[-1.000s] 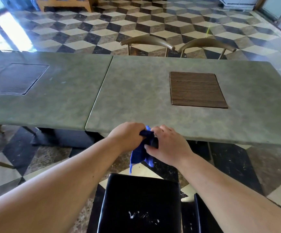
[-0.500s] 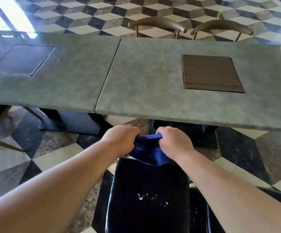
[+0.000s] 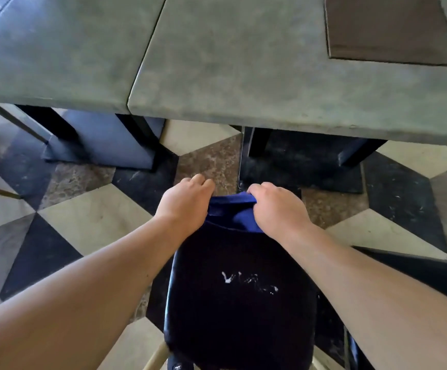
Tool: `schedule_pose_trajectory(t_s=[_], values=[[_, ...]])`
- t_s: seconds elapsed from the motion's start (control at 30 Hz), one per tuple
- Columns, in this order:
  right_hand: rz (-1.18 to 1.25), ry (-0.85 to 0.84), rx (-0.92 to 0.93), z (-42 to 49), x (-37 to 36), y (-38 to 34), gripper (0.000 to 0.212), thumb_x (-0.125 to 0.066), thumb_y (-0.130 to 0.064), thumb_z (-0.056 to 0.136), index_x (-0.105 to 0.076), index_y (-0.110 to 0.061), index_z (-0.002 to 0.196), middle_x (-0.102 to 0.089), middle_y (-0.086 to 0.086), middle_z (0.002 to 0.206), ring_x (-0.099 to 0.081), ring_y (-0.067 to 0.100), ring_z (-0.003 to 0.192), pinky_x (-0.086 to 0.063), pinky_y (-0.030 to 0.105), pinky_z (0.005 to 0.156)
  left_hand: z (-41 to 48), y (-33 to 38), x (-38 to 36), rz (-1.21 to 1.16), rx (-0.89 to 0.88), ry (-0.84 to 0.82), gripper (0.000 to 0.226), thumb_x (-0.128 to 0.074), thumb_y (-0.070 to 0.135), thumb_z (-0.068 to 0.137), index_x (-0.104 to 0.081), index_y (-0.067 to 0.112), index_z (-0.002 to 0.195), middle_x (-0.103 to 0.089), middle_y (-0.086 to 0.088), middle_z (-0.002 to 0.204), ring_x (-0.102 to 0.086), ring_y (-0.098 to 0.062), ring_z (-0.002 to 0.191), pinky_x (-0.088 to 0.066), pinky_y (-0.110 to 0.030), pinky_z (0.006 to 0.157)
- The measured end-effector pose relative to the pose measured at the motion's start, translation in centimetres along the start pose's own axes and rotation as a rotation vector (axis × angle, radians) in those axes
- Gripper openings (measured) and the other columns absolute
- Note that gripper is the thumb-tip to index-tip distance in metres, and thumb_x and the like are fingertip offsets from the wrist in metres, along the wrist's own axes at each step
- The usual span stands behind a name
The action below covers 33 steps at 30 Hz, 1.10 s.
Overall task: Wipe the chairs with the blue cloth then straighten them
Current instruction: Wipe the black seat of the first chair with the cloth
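Note:
A black padded chair seat (image 3: 239,303) with white smears on it stands right below me, in front of the table. The blue cloth (image 3: 231,214) is stretched between my two hands at the seat's far edge. My left hand (image 3: 183,205) grips the cloth's left end with curled fingers. My right hand (image 3: 277,208) grips its right end the same way. Most of the cloth is hidden under my fingers.
A grey-green stone table (image 3: 243,84) spans the top of the view, with a brown inset panel (image 3: 393,28) at the right. Its dark bases (image 3: 299,166) stand on the patterned tile floor. A second black chair (image 3: 417,271) sits at the right edge.
My head tilted down and closer to the chair. Both hands lowered from the table's edge to the seat's far edge and pulled the bunched cloth out flat between them.

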State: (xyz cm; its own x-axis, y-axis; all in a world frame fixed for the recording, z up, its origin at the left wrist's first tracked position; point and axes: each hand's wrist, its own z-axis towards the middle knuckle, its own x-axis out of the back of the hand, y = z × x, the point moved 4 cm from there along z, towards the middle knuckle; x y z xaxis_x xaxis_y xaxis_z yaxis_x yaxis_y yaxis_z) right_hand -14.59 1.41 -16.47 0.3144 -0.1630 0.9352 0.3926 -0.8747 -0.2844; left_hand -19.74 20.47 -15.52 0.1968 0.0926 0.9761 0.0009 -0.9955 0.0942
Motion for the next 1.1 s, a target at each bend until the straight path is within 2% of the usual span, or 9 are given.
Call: schedule_pose_trajectory(t_s=[0.2,0.33,0.4,0.5,0.57,0.67,0.8,1.0,1.1], values=[[0.000,-0.082,0.068,0.3,-8.5,1.3,0.048,-0.054,-0.016,0.094,-0.054,-0.023,0.141,-0.066,0.005,0.119,-0.064,0.034,0.102,-0.056,0.046,0.076,0.7,-1.0,-8.3,0.082,0.058,-0.067,0.033,-0.067,0.015,0.089,-0.056,0.019,0.120,-0.057,-0.004,0.119,-0.060,-0.030,0.105,-0.045,-0.041,0.069],[0.030,-0.239,0.105,-0.9,-13.9,0.7,0.046,-0.051,-0.027,0.100,-0.052,-0.023,0.146,-0.062,0.006,0.134,-0.061,0.034,0.115,-0.055,0.047,0.087,-1.0,-1.8,-13.6,0.116,0.096,-0.151,0.033,-0.064,0.022,0.093,-0.056,0.021,0.126,-0.057,-0.004,0.125,-0.059,-0.029,0.112,-0.048,-0.040,0.074],[0.007,-0.284,0.151,-1.7,-15.8,-0.2,0.043,-0.053,-0.033,0.099,-0.056,-0.022,0.140,-0.062,0.005,0.130,-0.061,0.033,0.113,-0.055,0.047,0.084,-2.5,-2.5,-15.7,0.079,0.144,-0.178,0.034,-0.065,0.030,0.093,-0.057,0.020,0.125,-0.057,-0.005,0.128,-0.057,-0.031,0.116,-0.051,-0.044,0.079],[-0.037,-0.270,0.203,-2.5,-17.6,-1.3,0.038,-0.055,-0.047,0.095,-0.064,-0.021,0.122,-0.062,0.001,0.112,-0.061,0.026,0.102,-0.055,0.043,0.075,-5.1,-3.5,-18.4,-0.051,0.288,-0.203,0.060,-0.070,0.049,0.089,-0.048,0.018,0.136,-0.052,-0.007,0.138,-0.052,-0.034,0.123,-0.054,-0.050,0.086],[-0.032,-0.234,0.203,-2.5,-18.2,-1.7,0.045,-0.054,-0.054,0.094,-0.064,-0.021,0.124,-0.061,0.002,0.114,-0.059,0.026,0.102,-0.054,0.043,0.077,-6.7,-4.3,-20.0,-0.185,0.448,-0.203,0.084,-0.071,0.059,0.086,-0.036,0.018,0.150,-0.046,-0.007,0.147,-0.050,-0.037,0.127,-0.053,-0.053,0.090],[-0.012,-0.150,0.186,-1.7,-19.0,-2.2,0.052,-0.054,-0.051,0.097,-0.053,-0.024,0.142,-0.054,0.007,0.128,-0.054,0.031,0.110,-0.052,0.045,0.083,-8.7,-4.6,-22.6,-0.347,0.653,-0.213,0.099,-0.061,0.070,0.087,-0.019,0.021,0.161,-0.037,-0.006,0.159,-0.050,-0.039,0.132,-0.050,-0.052,0.094],[-0.003,-0.125,0.113,0.0,-20.7,-3.1,0.063,-0.055,-0.047,0.099,-0.034,-0.032,0.156,-0.044,0.009,0.139,-0.049,0.034,0.114,-0.054,0.048,0.082,-9.7,-3.8,-25.3,-0.468,0.725,-0.233,0.097,-0.046,0.071,0.090,0.000,0.031,0.166,-0.023,-0.001,0.171,-0.048,-0.036,0.139,-0.048,-0.050,0.097],[-0.003,-0.075,0.066,1.7,-22.6,-4.9,0.054,-0.061,-0.041,0.095,-0.048,-0.027,0.146,-0.046,0.015,0.138,-0.049,0.039,0.112,-0.052,0.049,0.077,-10.6,-3.3,-27.2,-0.613,0.773,-0.090,0.098,-0.043,0.078,0.086,0.007,0.045,0.163,-0.016,0.007,0.174,-0.043,-0.027,0.144,-0.046,-0.047,0.102],[0.031,-0.034,0.067,2.2,-23.2,-6.7,0.046,-0.063,-0.033,0.094,-0.056,-0.024,0.138,-0.050,0.016,0.132,-0.052,0.039,0.108,-0.051,0.048,0.075,-10.9,-3.5,-28.1,-0.588,0.807,-0.062,0.104,-0.042,0.086,0.081,0.005,0.044,0.163,-0.022,0.008,0.171,-0.054,-0.027,0.133,-0.047,-0.041,0.084]])
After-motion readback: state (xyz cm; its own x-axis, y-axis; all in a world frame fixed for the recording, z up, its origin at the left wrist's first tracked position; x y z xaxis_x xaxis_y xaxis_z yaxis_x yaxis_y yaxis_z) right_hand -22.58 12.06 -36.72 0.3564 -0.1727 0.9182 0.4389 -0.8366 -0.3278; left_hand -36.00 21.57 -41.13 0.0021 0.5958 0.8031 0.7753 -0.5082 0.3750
